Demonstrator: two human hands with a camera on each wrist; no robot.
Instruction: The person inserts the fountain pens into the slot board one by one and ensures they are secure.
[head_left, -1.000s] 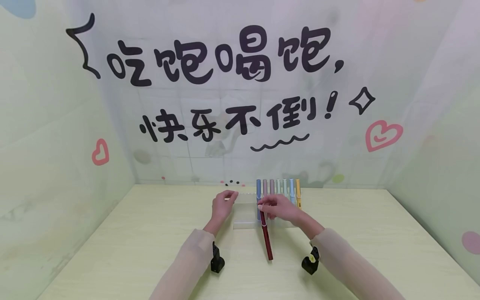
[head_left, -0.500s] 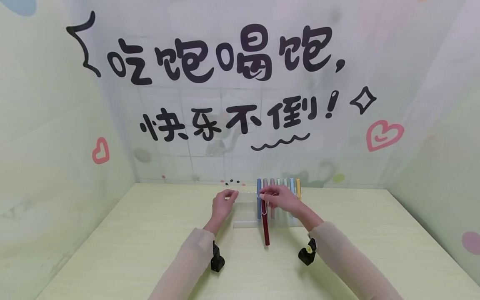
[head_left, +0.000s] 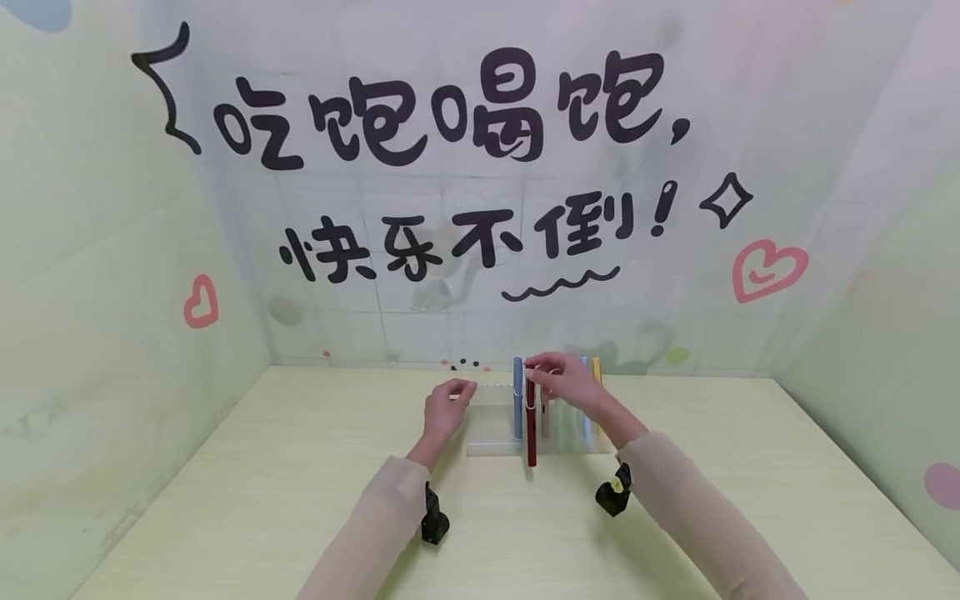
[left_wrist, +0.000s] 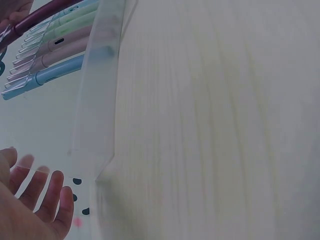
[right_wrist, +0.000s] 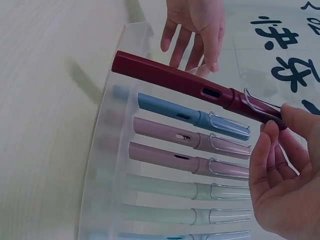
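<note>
My right hand (head_left: 566,385) pinches a dark red fountain pen (right_wrist: 172,82) by its cap end, between thumb and fingertips. The pen hangs nearly upright in front of the clear pen rack (head_left: 491,448), its barrel end pointing down. In the right wrist view it lies beside the blue pen (right_wrist: 172,107), apart from the rack's lower ledge. At the rack's left end, my left hand (left_wrist: 42,205) holds the clear panel's edge, thumb on one side and fingers seen through it. Mauve pens (right_wrist: 165,131), pale green pens (right_wrist: 160,184) and a yellow pen (head_left: 597,377) stand in the rack.
The rack stands on a pale wood-grain table (head_left: 300,500), close to the back wall cloth (head_left: 360,325) with black lettering. Side walls rise at left and right. A black wrist camera (head_left: 433,518) hangs under the left sleeve, another (head_left: 615,493) under the right.
My right hand has lifted the dark red pen up and slightly away toward the rack. The pen has swung from slanted to nearly upright. My left hand stays at the rack's left end.
</note>
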